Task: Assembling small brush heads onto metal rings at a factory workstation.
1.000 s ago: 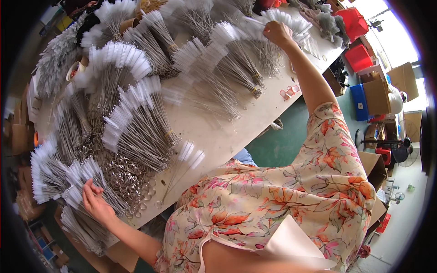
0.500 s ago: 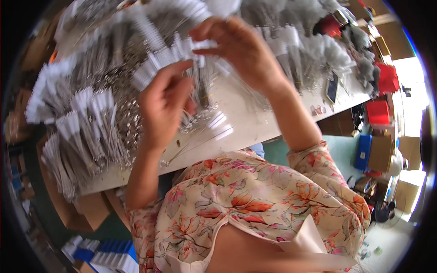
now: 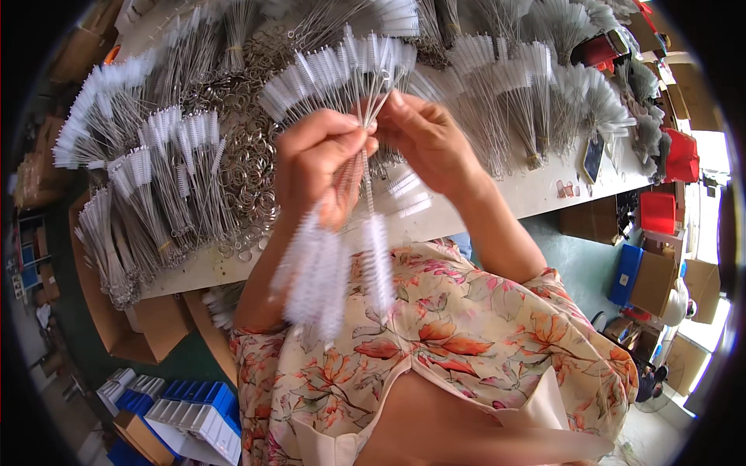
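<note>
Because the left hand (image 3: 322,159) pinched the wire brushes (image 3: 317,279) by their stems, the looped ends (image 3: 385,76) fanned upward, presumably leaving them free for the right hand (image 3: 427,140), whose thumb met the wires; whether it gripped them, I couldn't tell. Held by the near edge of the table (image 3: 532,190), the brushes pointed bristles-down toward the floral shirt (image 3: 443,342), long axes running roughly top to bottom.

A pale table (image 3: 536,194) bears bundled, white-bristled wire brushes (image 3: 186,167) and loose metal rings (image 3: 250,167).
</note>
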Demonstrator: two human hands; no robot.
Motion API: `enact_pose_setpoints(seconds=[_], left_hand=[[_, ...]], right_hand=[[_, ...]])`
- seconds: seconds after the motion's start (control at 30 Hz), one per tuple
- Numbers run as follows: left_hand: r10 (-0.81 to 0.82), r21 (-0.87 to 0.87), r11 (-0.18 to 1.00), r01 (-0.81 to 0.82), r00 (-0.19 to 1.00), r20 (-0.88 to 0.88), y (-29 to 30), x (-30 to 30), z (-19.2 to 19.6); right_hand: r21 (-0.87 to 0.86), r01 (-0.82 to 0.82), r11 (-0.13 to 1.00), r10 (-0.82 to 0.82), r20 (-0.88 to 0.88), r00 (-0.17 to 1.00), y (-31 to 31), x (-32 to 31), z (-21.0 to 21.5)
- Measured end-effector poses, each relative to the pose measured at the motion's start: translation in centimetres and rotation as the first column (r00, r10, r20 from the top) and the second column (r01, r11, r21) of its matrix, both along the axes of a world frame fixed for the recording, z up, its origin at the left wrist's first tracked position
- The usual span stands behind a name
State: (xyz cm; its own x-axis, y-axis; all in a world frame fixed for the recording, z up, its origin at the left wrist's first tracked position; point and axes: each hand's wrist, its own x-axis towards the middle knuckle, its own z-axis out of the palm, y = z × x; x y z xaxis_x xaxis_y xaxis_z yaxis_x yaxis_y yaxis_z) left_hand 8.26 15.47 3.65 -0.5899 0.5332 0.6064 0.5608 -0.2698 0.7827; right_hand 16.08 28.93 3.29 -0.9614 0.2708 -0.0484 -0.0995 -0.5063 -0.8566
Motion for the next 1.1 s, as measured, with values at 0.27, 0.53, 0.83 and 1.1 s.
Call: enact_pose_setpoints(seconds=[0.27,0.53,0.83,1.1], left_hand=[[0.191,0.12,0.981,-0.152,0.853,-0.485,-0.2,0.1,-2.6],[-0.147,0.101,0.981,0.167,0.973,-0.177,-3.9,-5.5,4.8],[-0.56,0.0,0.809,0.588,0.771,0.304,-5.4,-3.7,2.1],[-0.546,0.172,0.825,0.539,0.677,0.494,-6.2,1.7,-1.1]], right_hand=[[-0.639,-0.021,0.769,-0.014,-0.049,0.999,-2.2,-1.5,0.8],[0.35,-0.307,0.885,0.262,0.171,0.95,-1.2,-0.8,4.0],[0.556,-0.42,0.717,0.369,0.208,0.906,-2.5,0.3,6.3],[0.102,-0.649,0.754,0.599,0.298,0.743,-2.3,3.2,3.6]])
